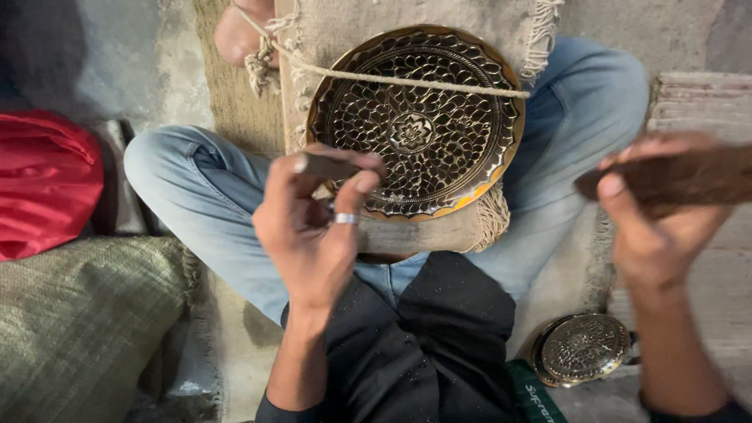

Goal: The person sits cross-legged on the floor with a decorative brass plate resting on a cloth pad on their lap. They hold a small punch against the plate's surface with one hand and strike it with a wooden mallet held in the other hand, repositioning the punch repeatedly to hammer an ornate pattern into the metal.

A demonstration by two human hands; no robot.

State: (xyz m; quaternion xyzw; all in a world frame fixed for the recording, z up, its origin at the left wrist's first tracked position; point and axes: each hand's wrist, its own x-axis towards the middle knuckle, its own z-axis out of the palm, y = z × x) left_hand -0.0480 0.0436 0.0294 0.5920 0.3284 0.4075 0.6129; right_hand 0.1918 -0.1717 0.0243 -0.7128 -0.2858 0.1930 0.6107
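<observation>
Left hand (309, 227) pinches a short punch (325, 165) btwn thumb & fingers, tip just over the near-left rim of the brass plate (415, 125). Right hand (654, 227) is wrapped tight on a blurred wooden mallet (674, 178), raised well off to the right. Plate lies on a fringed pad (439, 231) across the lap, tied down by a cord (407, 81).

Risks, as I judge: cord is only one strand, so the plate may shift under a blow; a crooked punch could skid & scar the pierced pattern; a missed swing could hit the thumb.

Surroundings: person sits cross-legged on a bare concrete floor (133, 55), w/ red cloth (43, 180) & sack (78, 321) at left, a 2nd smaller plate (583, 348) at lower right
</observation>
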